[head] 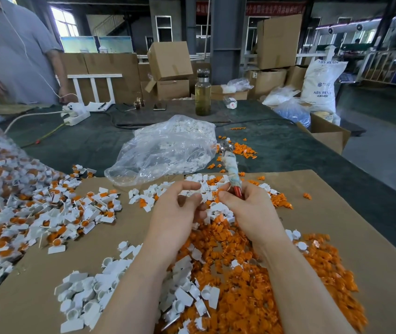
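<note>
Mid-frame: left hand (176, 213) pinched a white cap (204, 188); right hand (247, 209) gripped the hammer (232, 169). Assembly step, probably. Next likely needs one of the orange plugs (245, 268) seated, then tapped.

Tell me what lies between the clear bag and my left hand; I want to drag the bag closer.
Head view: between bag and left hand, bare cardboard and a few loose white caps.

bare cardboard (337, 213) lies open to the right of my right hand (247, 210), and a strip runs between the mixed heap (47, 213) and my left hand (175, 213), which pinches a white piece (204, 188). straight ahead the plastic bag (168, 150) blocks the way; the hammer (232, 169) i hold slants up beside it. orange pieces (252, 273) crowd under my wrists.
</note>
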